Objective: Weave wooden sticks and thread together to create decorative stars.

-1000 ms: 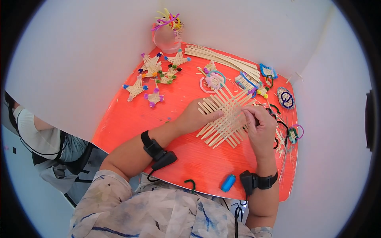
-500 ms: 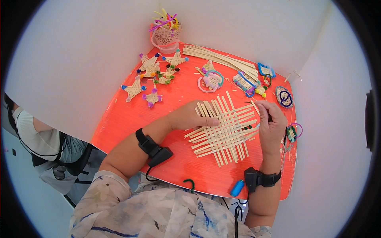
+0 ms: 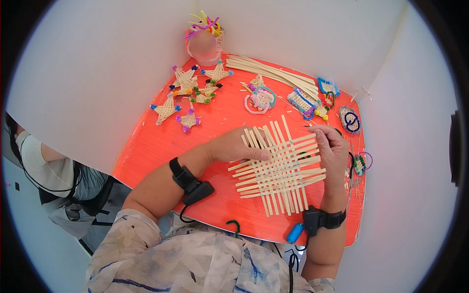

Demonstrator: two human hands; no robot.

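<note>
A flat mat woven from pale wooden strips (image 3: 281, 168) is held up over the red table, its loose strip ends sticking out on all sides. My left hand (image 3: 244, 146) grips its upper left part, thumb on top and fingers hidden underneath. At the mat's right edge, my right hand (image 3: 334, 149) is closed, with the thumb and curled fingers at the ends of the upper strips. Thin bluish thread runs along the weave. Something dark green shows through gaps near the right side. Below my right wrist lies a blue spool of thread (image 3: 295, 233).
The red table (image 3: 166, 146) stands between white partitions. Woven stars (image 3: 165, 108) with coloured tips lie at the left. Loose strips (image 3: 273, 73) and small trimmed woven pieces (image 3: 303, 101) lie along the back. A container of pipe cleaners (image 3: 204, 46) stands in the far corner. A green pipe cleaner (image 3: 234, 227) lies near the front edge.
The mat has turned slightly and shifted right and toward me. My right hand has moved a little, from holding a loose strip end above the mat to the mat's right edge.
</note>
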